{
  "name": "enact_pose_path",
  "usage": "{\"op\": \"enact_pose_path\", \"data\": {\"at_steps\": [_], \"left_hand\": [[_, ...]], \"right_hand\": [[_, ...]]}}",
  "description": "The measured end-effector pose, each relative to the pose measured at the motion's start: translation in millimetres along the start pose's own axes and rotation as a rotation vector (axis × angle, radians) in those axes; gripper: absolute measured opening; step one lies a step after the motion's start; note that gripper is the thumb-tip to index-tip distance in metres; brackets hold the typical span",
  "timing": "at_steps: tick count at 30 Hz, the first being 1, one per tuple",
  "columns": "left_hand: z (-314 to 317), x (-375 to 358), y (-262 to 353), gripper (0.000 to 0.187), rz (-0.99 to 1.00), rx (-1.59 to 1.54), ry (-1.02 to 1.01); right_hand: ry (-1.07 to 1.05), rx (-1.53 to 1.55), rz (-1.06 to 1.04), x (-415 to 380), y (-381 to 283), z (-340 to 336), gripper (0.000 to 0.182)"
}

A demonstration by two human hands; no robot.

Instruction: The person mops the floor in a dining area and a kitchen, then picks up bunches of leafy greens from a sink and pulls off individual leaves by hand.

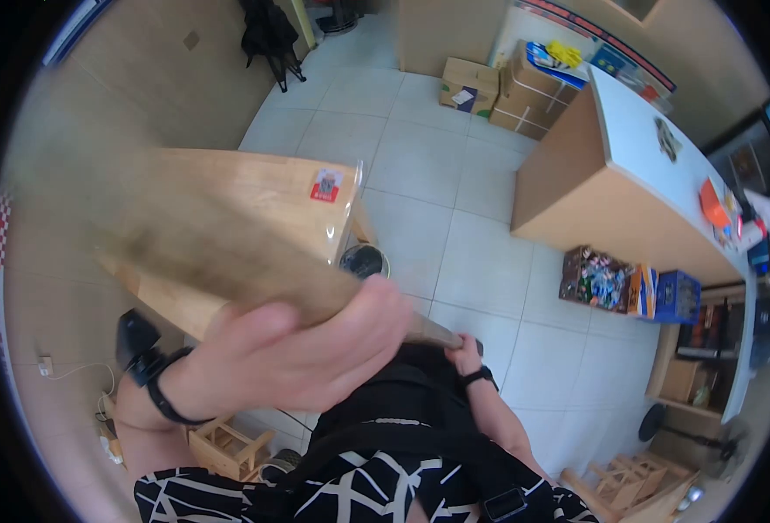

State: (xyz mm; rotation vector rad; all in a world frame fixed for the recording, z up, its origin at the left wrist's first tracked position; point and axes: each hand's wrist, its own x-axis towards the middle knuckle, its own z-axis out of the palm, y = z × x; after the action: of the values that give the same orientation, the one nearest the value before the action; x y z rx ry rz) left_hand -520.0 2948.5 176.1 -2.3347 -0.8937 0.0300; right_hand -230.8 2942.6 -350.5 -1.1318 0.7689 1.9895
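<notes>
A long tan stick (293,277) runs slantwise across my front. Its upper left part comes close to the camera and is smeared, so what kind of tool it is does not show. My left hand (311,353) is closed around the stick, thumb and fingers wrapped over it. Lower and to the right, my right hand (465,356) grips the thin end near my waist, with a dark tip showing just past the fingers. Behind the stick is a light wooden table (258,179), partly covered by it, with a red and white sticker (325,185) near one corner.
A dark round bin (365,261) stands by the table's end. To the right are a white-topped counter (633,122), a box of assorted small items (596,281) and a blue crate (678,296). Cardboard boxes (470,83) sit at the back. Wooden stools (232,449) are near me.
</notes>
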Motion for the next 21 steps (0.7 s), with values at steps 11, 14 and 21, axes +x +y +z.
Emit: {"op": "enact_pose_path", "data": {"at_steps": [11,14,21], "left_hand": [[149,-23,-173,0.030,-0.365,0.308,-0.501],[197,4,-224,0.026,-0.441,0.336,-0.558],[259,23,-284,0.025,-0.954,0.287,-0.840]], "right_hand": [[-0.011,-0.351,-0.058,187,-10,472,0.011],[-0.089,-0.402,0.042,240,-8,578,0.014],[-0.193,-0.846,-0.020,302,49,719,0.013]]}}
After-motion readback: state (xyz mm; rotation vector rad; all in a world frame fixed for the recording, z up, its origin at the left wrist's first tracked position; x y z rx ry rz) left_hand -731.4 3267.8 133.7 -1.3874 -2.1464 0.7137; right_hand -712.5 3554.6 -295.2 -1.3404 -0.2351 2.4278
